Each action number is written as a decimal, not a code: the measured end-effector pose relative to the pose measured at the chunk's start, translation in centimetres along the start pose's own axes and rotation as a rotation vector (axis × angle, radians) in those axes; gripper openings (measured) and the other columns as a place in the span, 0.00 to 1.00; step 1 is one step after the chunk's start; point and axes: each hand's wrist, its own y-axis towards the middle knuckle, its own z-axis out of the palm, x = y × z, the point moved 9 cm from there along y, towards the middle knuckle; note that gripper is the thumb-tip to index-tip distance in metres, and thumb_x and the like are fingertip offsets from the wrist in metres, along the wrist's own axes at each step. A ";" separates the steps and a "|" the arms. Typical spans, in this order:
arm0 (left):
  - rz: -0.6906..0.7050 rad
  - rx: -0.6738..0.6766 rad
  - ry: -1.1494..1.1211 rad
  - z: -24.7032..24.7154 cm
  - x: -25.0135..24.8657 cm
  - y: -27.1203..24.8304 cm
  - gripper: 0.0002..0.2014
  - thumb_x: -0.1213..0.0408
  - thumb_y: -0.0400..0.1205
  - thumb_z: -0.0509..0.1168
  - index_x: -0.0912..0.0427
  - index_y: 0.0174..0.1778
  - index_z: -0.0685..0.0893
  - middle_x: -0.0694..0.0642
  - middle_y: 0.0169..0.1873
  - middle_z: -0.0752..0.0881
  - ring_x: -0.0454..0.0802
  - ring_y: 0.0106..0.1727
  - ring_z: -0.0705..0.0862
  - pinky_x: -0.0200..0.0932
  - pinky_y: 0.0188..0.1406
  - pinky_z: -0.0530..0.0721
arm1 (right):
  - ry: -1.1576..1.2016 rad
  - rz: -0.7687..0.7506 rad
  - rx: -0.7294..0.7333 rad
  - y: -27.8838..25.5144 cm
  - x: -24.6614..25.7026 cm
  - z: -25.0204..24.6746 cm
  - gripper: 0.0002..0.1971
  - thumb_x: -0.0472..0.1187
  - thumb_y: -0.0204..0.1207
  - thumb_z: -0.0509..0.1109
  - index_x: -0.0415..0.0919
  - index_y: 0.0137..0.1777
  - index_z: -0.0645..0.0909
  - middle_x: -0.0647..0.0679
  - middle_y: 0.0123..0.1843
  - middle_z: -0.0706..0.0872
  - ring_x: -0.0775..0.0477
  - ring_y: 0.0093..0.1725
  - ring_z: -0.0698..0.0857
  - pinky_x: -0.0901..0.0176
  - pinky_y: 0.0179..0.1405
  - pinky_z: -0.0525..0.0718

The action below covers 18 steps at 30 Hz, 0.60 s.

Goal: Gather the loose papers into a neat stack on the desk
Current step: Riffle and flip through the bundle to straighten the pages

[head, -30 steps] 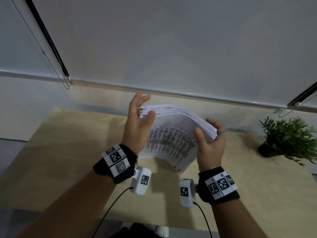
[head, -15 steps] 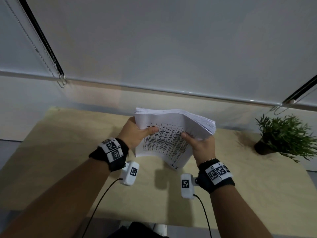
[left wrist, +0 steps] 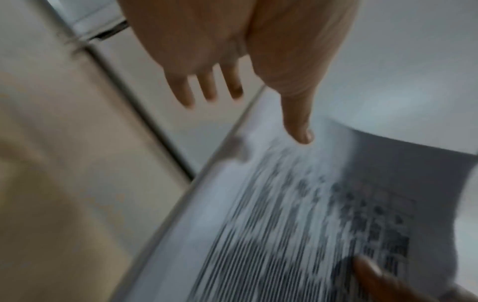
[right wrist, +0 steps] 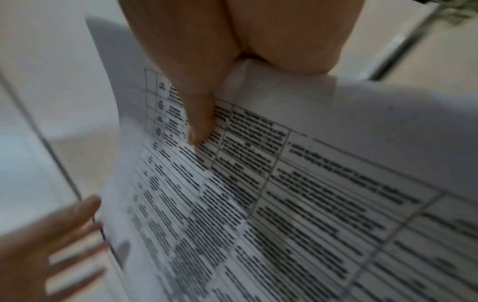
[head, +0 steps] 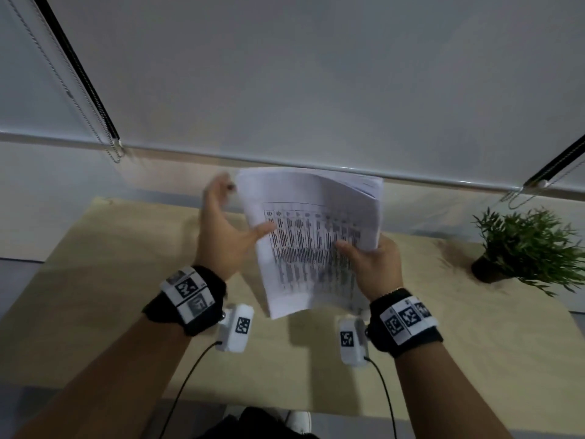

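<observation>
A thick stack of printed papers (head: 313, 242) is held upright in the air above the wooden desk (head: 110, 280), its top sheet a table of text. My right hand (head: 370, 264) grips the stack's right edge, thumb (right wrist: 199, 122) on the front sheet (right wrist: 310, 194) and fingers hidden behind. My left hand (head: 228, 229) is spread at the stack's left edge with straight fingers (left wrist: 207, 85), its thumb (left wrist: 300, 126) touching the front sheet (left wrist: 284, 224). Motion blurs both wrist views.
A small potted plant (head: 525, 248) stands on the desk's right rear corner. Roller blinds (head: 316, 74) with bead chains (head: 63, 83) hang behind the desk. Cables run from both wrist cameras toward me.
The stack has been lifted and turned more upright. My left hand let go of its grip on the left edge and opened beside it; the right hand keeps holding.
</observation>
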 end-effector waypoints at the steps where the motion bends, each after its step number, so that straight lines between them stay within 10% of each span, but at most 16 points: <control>1: 0.180 -0.026 0.114 -0.7 -2.8 0.5 0.51 0.54 0.61 0.86 0.52 0.79 0.67 0.50 0.73 0.76 0.53 0.75 0.75 0.55 0.78 0.72 | -0.141 -0.104 -0.002 0.4 1.9 -0.2 0.11 0.42 0.69 0.81 0.36 0.37 0.85 0.47 0.31 0.87 0.50 0.29 0.86 0.70 0.23 0.75; 4: 0.462 0.160 0.397 0.8 -8.1 1.2 0.37 0.48 0.65 0.82 0.53 0.70 0.79 0.55 0.67 0.83 0.60 0.68 0.81 0.61 0.71 0.78 | -0.492 -0.413 0.092 0.6 6.9 2.0 0.12 0.52 0.71 0.75 0.43 0.38 0.84 0.41 0.31 0.88 0.34 0.33 0.86 0.54 0.28 0.76; 8: 0.274 0.276 0.205 0.4 -6.0 2.5 0.19 0.49 0.72 0.79 0.61 0.44 0.84 0.57 0.36 0.89 0.56 0.39 0.87 0.54 0.41 0.86 | -0.526 -0.417 -0.006 1.0 7.8 2.2 0.11 0.52 0.69 0.79 0.48 0.45 0.86 0.47 0.42 0.91 0.40 0.46 0.88 0.51 0.45 0.84; 12: 0.111 0.193 0.077 -3.9 -2.0 2.9 0.12 0.66 0.72 0.80 0.55 0.49 0.89 0.33 0.40 0.92 0.27 0.45 0.88 0.25 0.49 0.82 | -0.444 -0.153 -0.415 0.3 1.3 -3.2 0.45 0.58 0.57 0.83 0.47 0.75 0.70 0.45 0.77 0.72 0.41 0.77 0.70 0.42 0.78 0.66; 15: -0.030 0.161 0.072 -6.1 1.9 3.1 0.16 0.70 0.73 0.79 0.45 0.49 0.86 0.21 0.36 0.87 0.21 0.44 0.87 0.19 0.48 0.79 | 0.221 0.057 -0.157 1.2 -3.7 -1.9 0.51 0.46 0.55 0.88 0.38 0.77 0.66 0.39 0.74 0.78 0.42 0.71 0.80 0.44 0.71 0.79; 18: -0.072 0.112 0.081 -5.6 3.7 2.3 0.12 0.70 0.75 0.77 0.48 0.45 0.85 0.25 0.32 0.88 0.19 0.40 0.85 0.19 0.43 0.78 | 0.494 0.147 0.077 0.9 -3.7 0.6 0.24 0.36 0.66 0.83 0.25 0.59 0.82 0.35 0.53 0.92 0.39 0.51 0.92 0.40 0.51 0.89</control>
